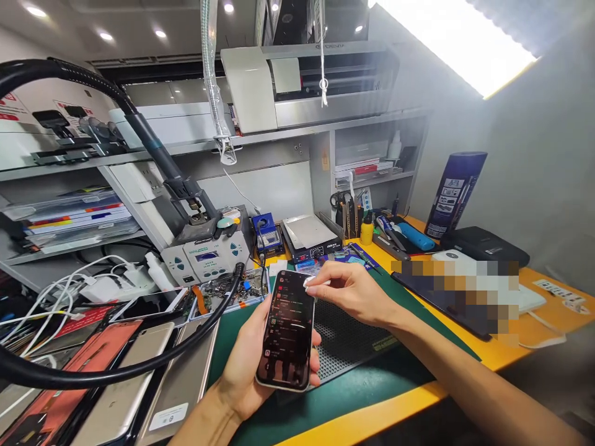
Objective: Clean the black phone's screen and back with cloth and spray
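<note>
A smartphone (288,331) lies face up in my left hand (246,359), the fingers wrapped round its far side. Its dark screen is lit with a list of small icons and text too small to read. At the phone's upper right corner, my right hand (357,294) pinches a small white wad (316,282), perhaps tissue or cloth, against the glass. Beneath both hands is a green mat (372,375) with a black perforated pad (341,347) on it.
To the left stand a grey rework station (204,257) with a black hose and several phones, among them a gold phone back (121,384). Behind are a flat heating plate (309,235) and a yellow bottle (367,230). A blurred-out patch covers items at right.
</note>
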The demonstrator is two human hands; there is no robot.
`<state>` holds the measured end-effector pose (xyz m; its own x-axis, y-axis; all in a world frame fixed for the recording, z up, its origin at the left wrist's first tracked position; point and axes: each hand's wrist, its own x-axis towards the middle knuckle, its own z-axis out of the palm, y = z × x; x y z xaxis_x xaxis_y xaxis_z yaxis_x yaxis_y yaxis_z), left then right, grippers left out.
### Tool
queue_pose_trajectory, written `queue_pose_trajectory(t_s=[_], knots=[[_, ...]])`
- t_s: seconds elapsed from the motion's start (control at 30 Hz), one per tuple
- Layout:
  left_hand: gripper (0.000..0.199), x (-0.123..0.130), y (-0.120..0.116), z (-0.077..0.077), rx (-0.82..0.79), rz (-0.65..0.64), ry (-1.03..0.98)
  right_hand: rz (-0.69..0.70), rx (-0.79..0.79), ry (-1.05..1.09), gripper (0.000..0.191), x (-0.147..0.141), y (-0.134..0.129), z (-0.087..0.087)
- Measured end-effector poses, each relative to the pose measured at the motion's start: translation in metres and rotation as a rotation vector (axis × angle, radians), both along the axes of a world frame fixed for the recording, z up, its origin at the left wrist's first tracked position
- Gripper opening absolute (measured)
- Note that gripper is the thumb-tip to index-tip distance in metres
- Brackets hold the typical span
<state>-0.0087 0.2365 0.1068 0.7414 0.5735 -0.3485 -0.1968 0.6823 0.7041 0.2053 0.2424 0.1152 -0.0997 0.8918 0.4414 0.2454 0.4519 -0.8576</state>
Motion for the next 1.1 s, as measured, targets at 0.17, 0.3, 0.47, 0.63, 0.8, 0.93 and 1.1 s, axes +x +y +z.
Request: queue_pose_trajectory(t_s=[0.17,0.3,0.47,0.63,0.8,0.93,1.1], knots=[[0.077,-0.002,0.0,0.0,0.006,-0.025,0.0,-0.031,0.016,0.091,0.017,-0.001,0.001,-0.001],[0.08,-0.002,0.0,0.0,-0.003,-0.023,0.021,0.068,-0.01,0.058,0.018,0.0,-0.002,-0.004],[0.07,0.001,-0.003,0.003,0.007,-0.002,0.003,-0.038,-0.113,0.129,0.027,0.008,0.009,0.002],[0.071,0.003,-0.004,0.008,0.003,0.005,-0.001,-0.04,-0.168,0.261,0.03,0.018,0.016,0.01],[0.057,0.002,-0.003,0.009,0.031,0.074,-0.011,0.083,-0.217,0.216,0.028,0.012,0.005,0.002],[0.057,0.001,0.001,0.006,0.042,0.065,-0.014,0.046,-0.201,0.164,0.032,0.001,0.007,-0.005],[0.057,0.0,0.004,0.001,0.034,0.055,-0.021,-0.048,-0.186,0.151,0.031,-0.008,0.008,-0.008]])
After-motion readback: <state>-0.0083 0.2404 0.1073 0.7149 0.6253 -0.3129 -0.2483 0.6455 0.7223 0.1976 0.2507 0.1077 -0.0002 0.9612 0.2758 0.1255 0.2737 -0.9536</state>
